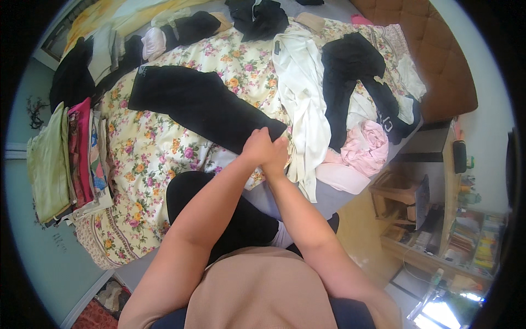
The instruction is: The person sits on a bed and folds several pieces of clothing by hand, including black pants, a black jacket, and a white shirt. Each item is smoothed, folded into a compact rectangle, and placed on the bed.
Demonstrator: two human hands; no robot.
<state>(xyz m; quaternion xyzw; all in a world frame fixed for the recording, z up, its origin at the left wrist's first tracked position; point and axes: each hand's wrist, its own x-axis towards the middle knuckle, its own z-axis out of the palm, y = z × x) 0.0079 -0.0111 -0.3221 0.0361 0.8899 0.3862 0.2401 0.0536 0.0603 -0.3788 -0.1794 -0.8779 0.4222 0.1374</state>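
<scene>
Black folded trousers [201, 94] stretch diagonally over the floral bedding [156, 152], with small pale lettering at their far left corner. My left hand [258, 147] holds their near right end, knuckles up. Pressed against it, my right hand [277, 154] is at the same end, its fingers partly hidden by the left. Just right of my hands lies a long white garment [302, 103], loosely spread. Beyond that are rumpled black trousers [339, 78] and a crumpled pink cloth [365, 148].
A stack of folded clothes [49, 164] stands at the left edge of the bed. Dark and pale clothes [193, 28] line the far side, including a black bundle [259, 18]. The brown padded headboard [435, 53] is at right, near a wooden stool [394, 189] and cluttered shelves [464, 246].
</scene>
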